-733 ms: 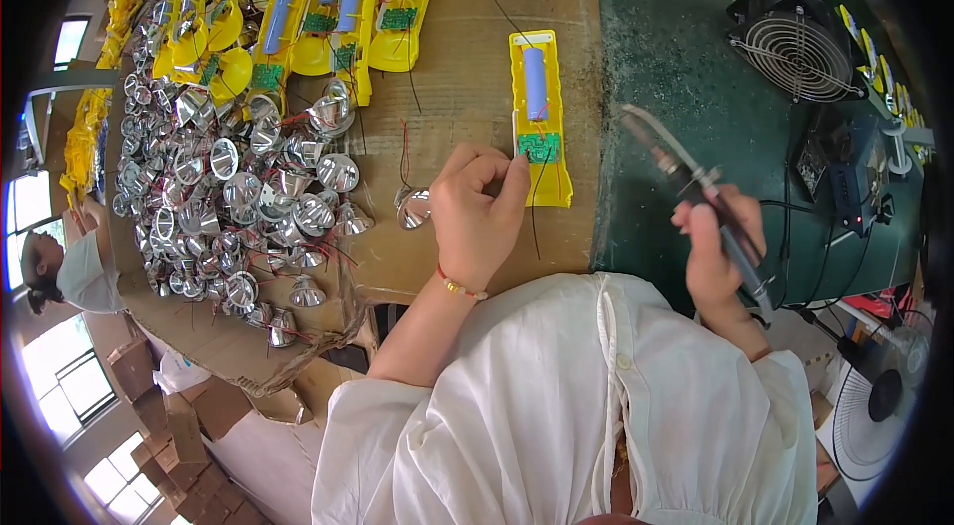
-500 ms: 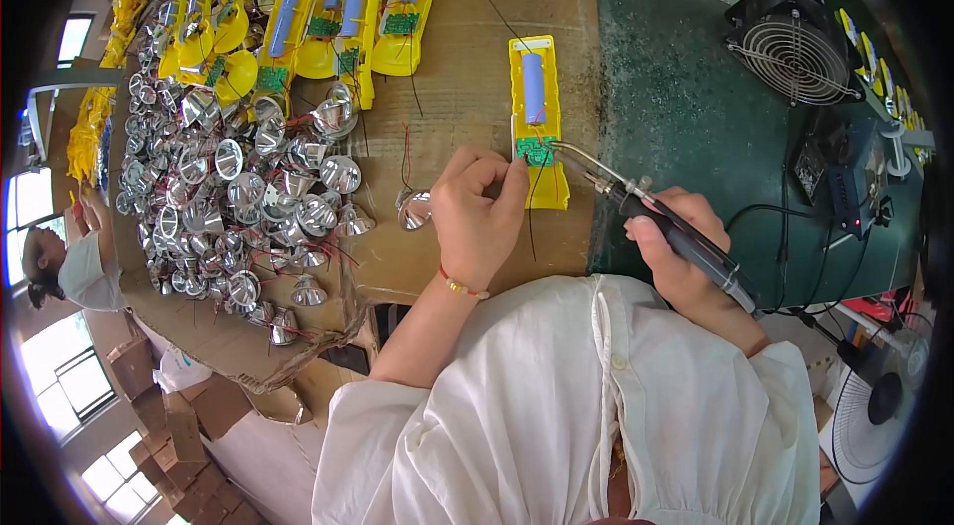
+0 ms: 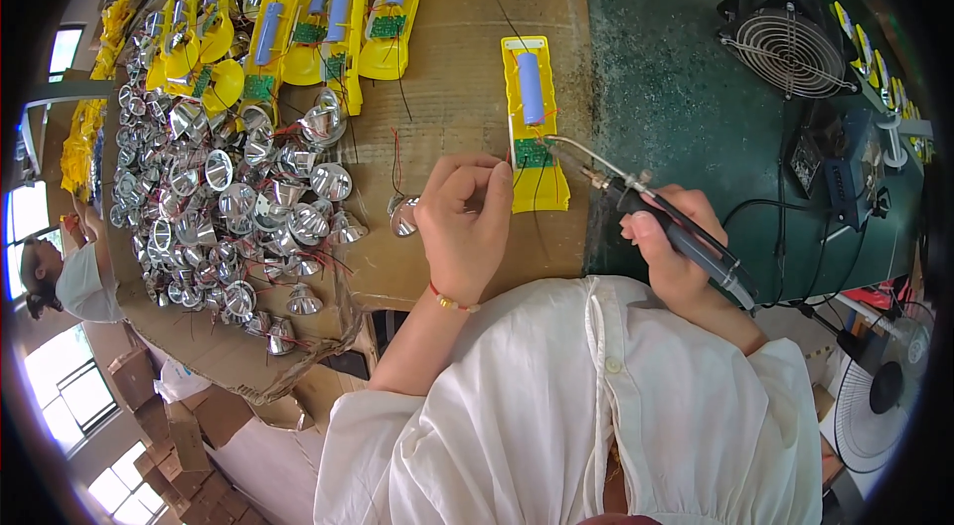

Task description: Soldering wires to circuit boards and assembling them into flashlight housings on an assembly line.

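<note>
My right hand [image 3: 676, 237] is wrapped round a soldering iron [image 3: 686, 245] with a thin metal tube along it. The bent tip meets the upper edge of a green circuit board [image 3: 534, 153]. That board lies in a yellow plastic housing [image 3: 542, 195], below a blue cylindrical battery [image 3: 530, 88]; thin red and black wires come off it. Just left of the board is my left hand [image 3: 462, 222], thumb and forefinger closed together; whatever they pinch is hidden or too small to name. A silver reflector cup [image 3: 404, 217] with wires lies left of this hand, partly behind it.
Many silver reflector cups [image 3: 234, 202] are heaped on cardboard at left. Several wired yellow housings [image 3: 383, 58] lie above them. A black fan with a wire grille [image 3: 792, 48] and a blue box [image 3: 850, 182] with cables stand at right. Another person [image 3: 84, 272] is at far left.
My left hand has drawn back slightly to the left, off the board's edge. The soldering iron's tip has shifted slightly up and left and stays at the board.
</note>
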The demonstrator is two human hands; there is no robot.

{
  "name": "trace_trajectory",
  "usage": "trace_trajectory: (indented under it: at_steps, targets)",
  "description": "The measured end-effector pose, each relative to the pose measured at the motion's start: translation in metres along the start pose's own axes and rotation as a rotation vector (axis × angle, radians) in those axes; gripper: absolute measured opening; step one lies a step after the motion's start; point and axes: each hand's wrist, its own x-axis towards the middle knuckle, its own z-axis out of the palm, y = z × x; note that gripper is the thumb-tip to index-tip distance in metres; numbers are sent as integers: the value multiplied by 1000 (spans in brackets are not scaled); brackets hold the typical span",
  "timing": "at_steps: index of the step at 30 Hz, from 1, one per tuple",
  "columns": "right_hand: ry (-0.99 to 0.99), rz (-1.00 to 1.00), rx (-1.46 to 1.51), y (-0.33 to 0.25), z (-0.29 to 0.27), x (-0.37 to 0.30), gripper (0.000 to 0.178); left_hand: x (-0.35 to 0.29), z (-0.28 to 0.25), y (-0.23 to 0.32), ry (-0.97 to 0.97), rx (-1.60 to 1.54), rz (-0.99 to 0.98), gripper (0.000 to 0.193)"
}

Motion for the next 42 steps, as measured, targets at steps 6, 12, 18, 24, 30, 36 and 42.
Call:
trace_trajectory:
  at_steps: [6,12,18,24,30,36,42]
  targets:
    - [-15,64,49,0,-4,-8,15,0,-2,5,-124,116,60,9]
    - [-28,74,45,1,-3,-9,13,2,1,3,-130,148,51,9]
    - [-37,77,0,3,-3,-9,13,3,4,0,-124,156,68,9]
    - [0,-143,-29,5,0,-5,17,2,4,-1,-124,168,87,9]
    - [22,-71,4,1,-1,-7,19,2,3,0,-142,136,52,9]
    - [39,56,99,4,-8,-14,16,5,0,1,-155,163,58,9]
    - [134,38,63,9,-22,-18,16,5,3,15,-176,211,73,10]
